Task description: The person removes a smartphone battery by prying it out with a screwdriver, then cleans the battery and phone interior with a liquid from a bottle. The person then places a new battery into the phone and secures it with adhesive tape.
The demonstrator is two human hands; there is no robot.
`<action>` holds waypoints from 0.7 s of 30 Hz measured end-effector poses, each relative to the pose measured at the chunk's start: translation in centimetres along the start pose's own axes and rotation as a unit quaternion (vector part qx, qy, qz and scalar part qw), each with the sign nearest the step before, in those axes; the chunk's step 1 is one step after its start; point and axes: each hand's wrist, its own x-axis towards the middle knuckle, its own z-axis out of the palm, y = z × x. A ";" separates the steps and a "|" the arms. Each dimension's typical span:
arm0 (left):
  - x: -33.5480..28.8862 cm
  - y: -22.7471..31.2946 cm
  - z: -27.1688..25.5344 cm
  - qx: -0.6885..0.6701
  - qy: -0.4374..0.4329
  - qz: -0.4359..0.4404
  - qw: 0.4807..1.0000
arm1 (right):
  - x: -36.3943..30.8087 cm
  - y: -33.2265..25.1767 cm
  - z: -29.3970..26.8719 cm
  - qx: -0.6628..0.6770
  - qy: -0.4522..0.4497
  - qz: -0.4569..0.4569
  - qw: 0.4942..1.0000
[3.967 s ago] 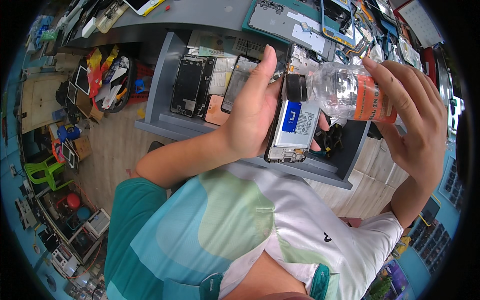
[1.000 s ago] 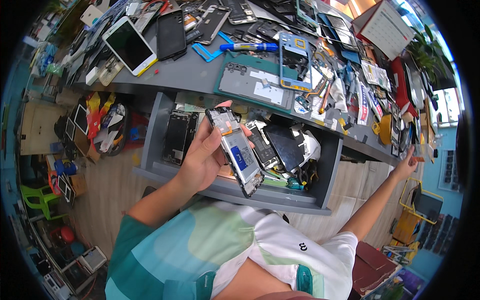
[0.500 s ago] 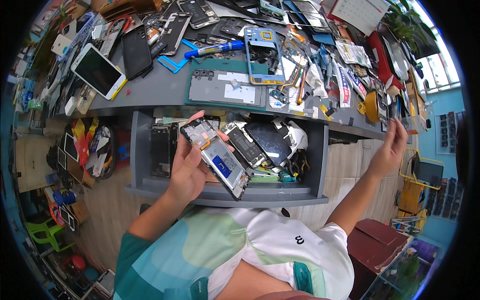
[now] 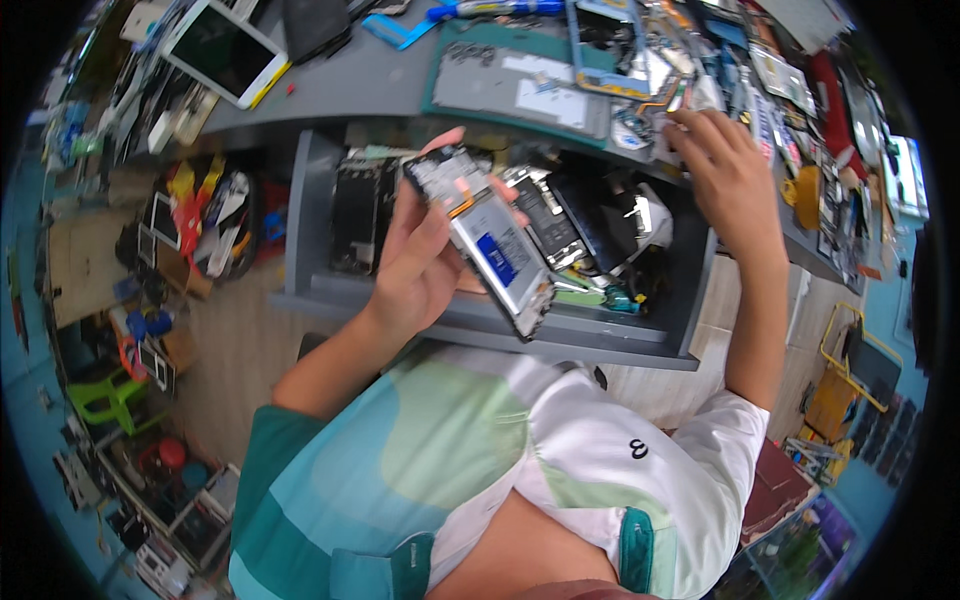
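My left hand (image 4: 415,265) grips an opened phone (image 4: 490,240) by its sides, tilted over the drawer. Its back is off, so a silver battery with a blue label (image 4: 497,258) and an orange ribbon cable (image 4: 461,207) show. My right hand (image 4: 725,165) reaches over the front edge of the desk, beside loose small parts and ribbon cables (image 4: 655,105). Its fingers are bent and slightly apart, with nothing visible in them. Left of it, a silver phone back panel (image 4: 480,85) lies on a green mat (image 4: 440,75), and a blue phone frame (image 4: 612,85) overlaps the mat.
Below the phone, an open grey drawer (image 4: 350,292) holds phone bodies (image 4: 355,215), a dark screen (image 4: 600,220) and pliers. A white phone (image 4: 225,52) lies on the desk at left, near a blue marker (image 4: 500,8). A yellow tape roll (image 4: 803,198) stands at right.
My right hand has moved left, from the desk's right end to the small parts near the blue frame. My left hand still holds the opened phone. The whole view has shifted.
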 end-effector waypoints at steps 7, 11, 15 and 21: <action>0.1 0.1 -0.1 0.019 -0.019 0.046 0.999 | 1.2 1.4 -0.5 -0.068 -0.011 -0.083 0.994; 0.1 0.1 -0.6 0.001 -0.048 0.036 0.998 | 0.8 2.0 -0.6 -0.077 -0.015 -0.116 0.990; 0.1 0.2 -0.8 -0.040 -0.068 0.020 0.997 | 0.9 2.6 -0.9 -0.083 -0.037 -0.139 0.986; 0.2 0.6 -0.8 -0.062 -0.086 0.014 0.994 | 0.3 3.1 -0.9 -0.114 -0.065 -0.151 0.980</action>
